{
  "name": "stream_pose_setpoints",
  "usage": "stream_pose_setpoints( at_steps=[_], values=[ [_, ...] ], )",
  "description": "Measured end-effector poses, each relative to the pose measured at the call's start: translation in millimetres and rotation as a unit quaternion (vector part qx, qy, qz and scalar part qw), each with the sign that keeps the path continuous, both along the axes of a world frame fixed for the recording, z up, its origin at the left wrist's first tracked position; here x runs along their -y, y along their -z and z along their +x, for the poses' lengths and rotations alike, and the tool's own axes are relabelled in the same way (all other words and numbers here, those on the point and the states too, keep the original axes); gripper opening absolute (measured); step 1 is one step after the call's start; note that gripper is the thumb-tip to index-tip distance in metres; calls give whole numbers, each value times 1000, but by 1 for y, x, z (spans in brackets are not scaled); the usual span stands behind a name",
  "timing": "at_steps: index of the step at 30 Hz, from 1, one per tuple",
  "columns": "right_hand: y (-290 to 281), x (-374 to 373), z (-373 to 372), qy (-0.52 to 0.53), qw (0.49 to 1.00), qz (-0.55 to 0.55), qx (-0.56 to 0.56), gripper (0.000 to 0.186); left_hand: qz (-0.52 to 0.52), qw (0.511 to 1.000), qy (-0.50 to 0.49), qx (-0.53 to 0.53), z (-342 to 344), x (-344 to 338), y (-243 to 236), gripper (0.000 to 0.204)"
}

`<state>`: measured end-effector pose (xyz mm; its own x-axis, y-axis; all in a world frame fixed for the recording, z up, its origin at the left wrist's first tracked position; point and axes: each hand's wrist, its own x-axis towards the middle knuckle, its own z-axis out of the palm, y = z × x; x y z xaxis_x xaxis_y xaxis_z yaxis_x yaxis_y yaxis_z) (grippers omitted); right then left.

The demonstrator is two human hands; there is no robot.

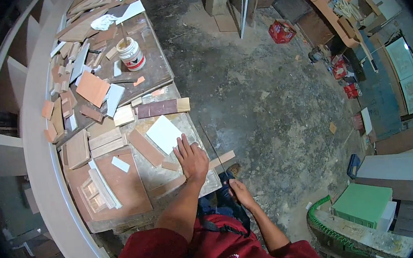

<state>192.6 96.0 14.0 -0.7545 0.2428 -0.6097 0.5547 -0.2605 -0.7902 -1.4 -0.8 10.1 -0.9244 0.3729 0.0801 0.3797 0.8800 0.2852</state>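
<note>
My left hand (194,159) lies at the bench's right edge with its fingers stretched out, fingertips by the corner of a white square panel (163,134). Its heel rests over a narrow wooden strip (168,187), whose far end sticks out past the bench edge. Beyond that edge, my right hand (242,194) is closed round the dark handle of what looks like a handsaw (209,141), seen edge-on as a thin dark line. The blade crosses the overhanging strip; whether it touches the wood I cannot tell. A brown board (146,148) lies left of the panel.
On the bench stands a white tub (130,54) with a stick in it, among many wood offcuts (93,88). A small wooden frame piece (96,191) lies near left. A green box (363,205) and coiled green hose (319,220) are at lower right; red crates stand farther off.
</note>
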Motion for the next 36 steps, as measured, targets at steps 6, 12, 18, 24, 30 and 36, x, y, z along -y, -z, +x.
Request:
stream_pose_setpoints(
  at_steps=[6, 12, 18, 24, 30, 36],
  values=[
    [12, -10, -30, -5, 997, 81, 12, 41, 26, 1000, 4, 10, 4, -7, 3, 25],
    [-1, 16, 9, 76, 996, -41, 20, 37, -8, 999, 2, -47, -2, 4, 6, 23],
    [14, 3, -23, 78, 997, -12, -23, 32, 13, 1000, 7, -6, 5, -4, 2, 25],
    [8, 24, 33, 121, 985, -97, 78, 31, -9, 1000, 2, -24, -1, 4, 7, 23],
    [0, 3, -37, 140, 988, -59, 9, 28, -7, 999, 23, -23, 1, -9, -4, 25],
    [-6, 19, 18, 133, 986, -75, 65, 27, -6, 1000, 15, -15, 2, 8, 1, 26]
  ],
)
